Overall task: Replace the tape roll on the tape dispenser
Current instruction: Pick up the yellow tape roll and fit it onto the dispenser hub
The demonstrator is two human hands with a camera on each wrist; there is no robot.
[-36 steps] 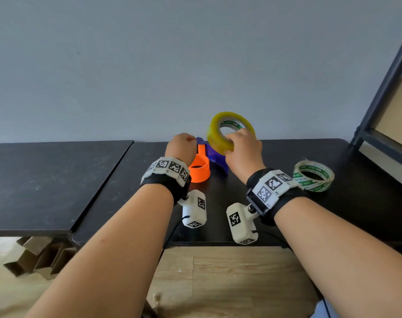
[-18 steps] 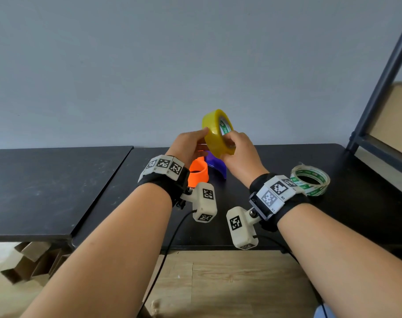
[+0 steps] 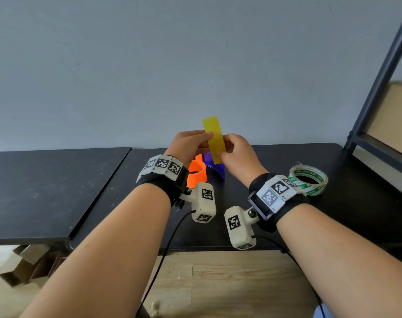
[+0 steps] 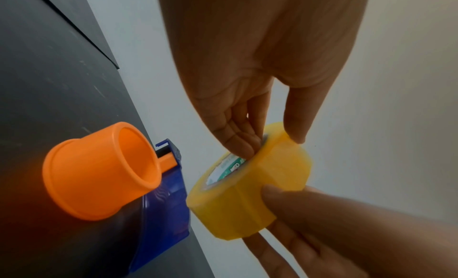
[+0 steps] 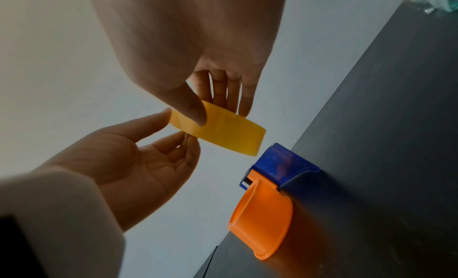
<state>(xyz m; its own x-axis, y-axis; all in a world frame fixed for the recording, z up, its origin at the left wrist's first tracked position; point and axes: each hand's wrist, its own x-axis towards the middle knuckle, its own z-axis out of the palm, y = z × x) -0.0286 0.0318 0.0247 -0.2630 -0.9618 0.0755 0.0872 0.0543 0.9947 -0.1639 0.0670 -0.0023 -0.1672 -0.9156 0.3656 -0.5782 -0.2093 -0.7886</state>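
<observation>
Black table: both hands — left hand, right hand — pinch yellow tape roll; best aligned squarely over orange hub below.

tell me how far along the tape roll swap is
Done, by the look of it: the dispenser's orange hub is bare, and a nearly used-up roll lies on the table to the right. In hand: both hands, left and right, hold the full yellow roll in the air above the blue dispenser. Left: slide the roll onto the hub and thread the tape end to the cutter.
</observation>
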